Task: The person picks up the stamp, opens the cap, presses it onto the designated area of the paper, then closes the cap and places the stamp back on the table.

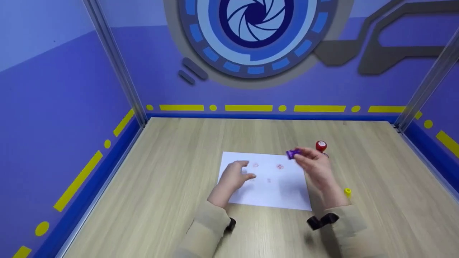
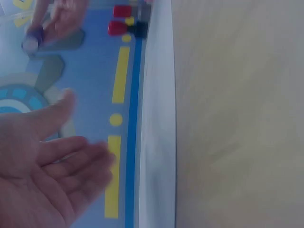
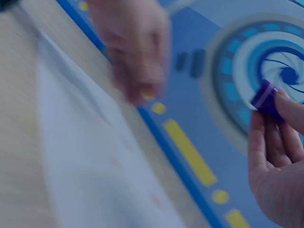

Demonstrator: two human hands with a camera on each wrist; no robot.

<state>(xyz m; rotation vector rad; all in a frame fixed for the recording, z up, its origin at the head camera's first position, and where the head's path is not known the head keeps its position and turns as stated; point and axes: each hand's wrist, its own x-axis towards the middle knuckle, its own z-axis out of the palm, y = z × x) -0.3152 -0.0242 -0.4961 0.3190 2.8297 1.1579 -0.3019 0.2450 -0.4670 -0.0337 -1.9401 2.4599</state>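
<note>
My right hand [image 1: 317, 170] pinches a small purple stamp [image 1: 292, 154] between thumb and fingertips, raised near the paper's far right corner. In the right wrist view, the purple stamp [image 3: 267, 100] is tilted in the fingers of that hand [image 3: 280, 185]. My left hand [image 1: 233, 176] hovers over the left part of the white paper [image 1: 272, 197], thumb apart from the fingers and nothing held. The left wrist view shows its palm [image 2: 52, 175] with the fingers extended. Several faint reddish prints, one of them a clearer round print [image 1: 279, 166], mark the sheet.
A red-knobbed stamp [image 1: 321, 146] stands beyond my right hand, partly hidden by it. Two red-topped pieces, one with a dark base [image 2: 116, 28], show in the left wrist view. A small yellow cylinder [image 1: 347, 192] is beside my right wrist. Blue-purple panels enclose the wooden table [image 1: 172, 172].
</note>
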